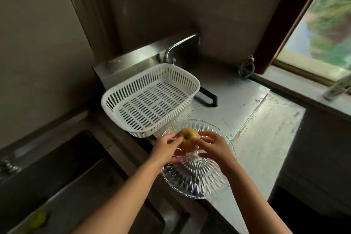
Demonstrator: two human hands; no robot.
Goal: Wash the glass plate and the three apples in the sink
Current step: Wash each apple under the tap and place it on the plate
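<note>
Both hands, left hand (167,148) and right hand (214,148), curl their fingers (204,135) around one yellow apple (189,138) above the glass plate (195,178) near the table's front edge. I judge the apple firm and maybe slippery; the plate is fragile, so I would take it by the rim.

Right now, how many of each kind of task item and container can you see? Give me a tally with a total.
Apples: 2, one yellow apple held by the left hand and right hand, and one green apple in the sink
Glass plate: 1
White basket: 1
Total: 4
A third apple is not clearly visible.
</note>
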